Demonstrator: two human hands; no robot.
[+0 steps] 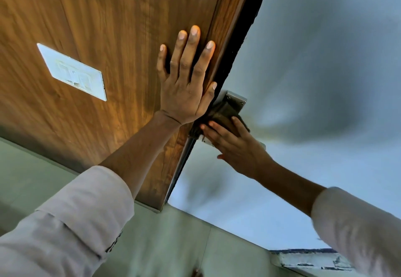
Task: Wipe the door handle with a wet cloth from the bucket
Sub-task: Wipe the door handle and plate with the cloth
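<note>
Wiping in progress: right hand (pixel 235 146) pressing dark damp cloth (pixel 223 117) over metal door handle plate (pixel 235 99) at the door edge; left hand (pixel 184 81) spread flat, bracing brown wooden panel (pixel 108 27). Next, probably rubbing along uncovered metal.

Single view only, from the head-worn wide-angle camera; no second view shares the scene. The camera is strongly rolled, so the wooden panel (pixel 108 27) and the pale door (pixel 314 81) run diagonally across the frame. It faces forward along both outstretched forearms, close enough that the sleeves fill the lower corners. The left hand (pixel 184 85) and right hand (pixel 236 146) sit near frame centre. Edges show wide-angle stretch and blur.
</note>
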